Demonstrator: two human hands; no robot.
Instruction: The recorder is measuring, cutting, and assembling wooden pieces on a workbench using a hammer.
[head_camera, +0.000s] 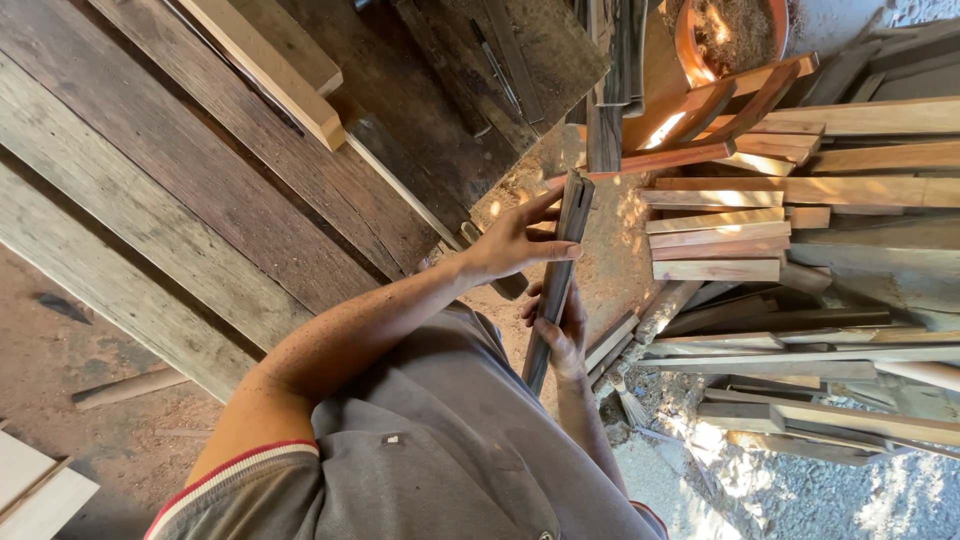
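A long, narrow, dark wooden strip (553, 290) runs nearly upright in the middle of the view. My left hand (515, 242) grips it near its upper end, fingers wrapped across it. My right hand (562, 335) holds the lower part from behind, fingers curled around the strip. My grey shirt with red sleeve trim (420, 450) fills the bottom of the frame.
Broad weathered planks (180, 190) slant across the left. A pile of cut reddish and pale wood pieces (740, 220) lies at the right, with an orange basin of sawdust (730, 30) above it. Sawdust covers the ground (610, 260).
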